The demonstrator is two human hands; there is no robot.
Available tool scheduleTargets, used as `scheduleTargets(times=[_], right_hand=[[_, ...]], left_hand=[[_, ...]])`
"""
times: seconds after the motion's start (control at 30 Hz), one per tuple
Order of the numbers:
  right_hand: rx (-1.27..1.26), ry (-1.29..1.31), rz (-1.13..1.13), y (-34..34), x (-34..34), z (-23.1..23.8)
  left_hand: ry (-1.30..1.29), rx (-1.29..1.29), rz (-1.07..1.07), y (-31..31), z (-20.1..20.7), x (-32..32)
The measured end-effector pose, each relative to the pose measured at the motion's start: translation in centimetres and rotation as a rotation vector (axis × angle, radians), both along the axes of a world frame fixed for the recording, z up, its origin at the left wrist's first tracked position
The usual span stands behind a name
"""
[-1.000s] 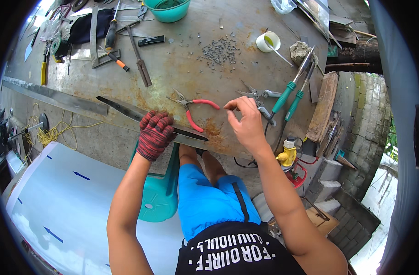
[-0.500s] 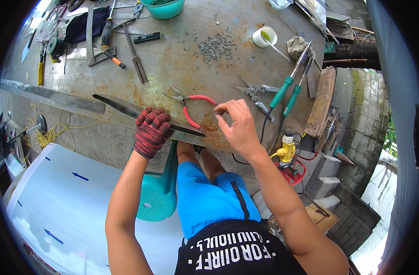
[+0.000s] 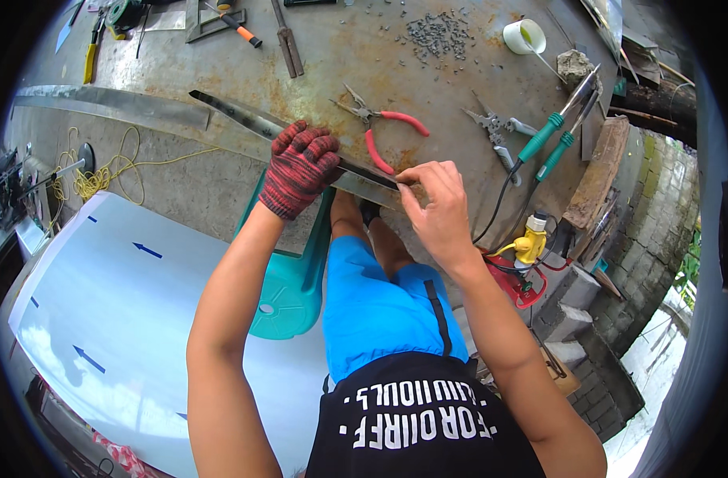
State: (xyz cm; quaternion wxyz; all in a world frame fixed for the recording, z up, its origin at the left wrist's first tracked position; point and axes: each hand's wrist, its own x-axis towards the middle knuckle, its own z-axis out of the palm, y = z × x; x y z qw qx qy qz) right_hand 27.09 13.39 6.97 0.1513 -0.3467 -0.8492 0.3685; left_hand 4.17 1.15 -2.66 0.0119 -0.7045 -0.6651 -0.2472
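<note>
My left hand, in a red and black knit glove, is closed around a long, narrow dark metal strip. The strip slants along the near edge of the metal worktable. At the strip's right end my bare right hand is pinched, thumb and fingertips meeting there. Whatever lies between those fingertips is too small to make out. Just beyond the strip lie red-handled pliers, jaws apart. Farther right is a second pair of pliers with grey handles.
Two green-handled soldering irons lean on a stone. Small grey metal bits and a white cup sit farther back. A wide metal strip lies left, above yellow cord. A green stool stands below.
My right hand has come from above to the strip's right end, staying pinched. My left hand keeps its grip on the strip. The view has shifted, so the table's things appear higher and farther right.
</note>
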Motion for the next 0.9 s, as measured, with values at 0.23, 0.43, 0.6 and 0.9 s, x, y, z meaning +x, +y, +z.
scheduleTargets(times=[0.23, 0.43, 0.6, 0.9], right_hand=[[0.063, -0.030, 0.019, -1.5, -1.4, -0.8], [0.108, -0.022, 0.019, -2.0, -2.5, -1.1], [0.123, -0.037, -0.009, -2.4, -2.8, -1.5], [0.011, -0.020, -0.128, -0.7, -1.0, -0.3]], left_hand=[[-0.003, 0.006, 0.013, -0.3, -0.2, 0.0], [0.002, -0.013, 0.008, -0.2, -0.3, -0.1], [0.009, -0.003, 0.013, -0.2, -0.3, 0.0], [-0.001, 0.051, 0.000, 0.1, -0.1, -0.1]])
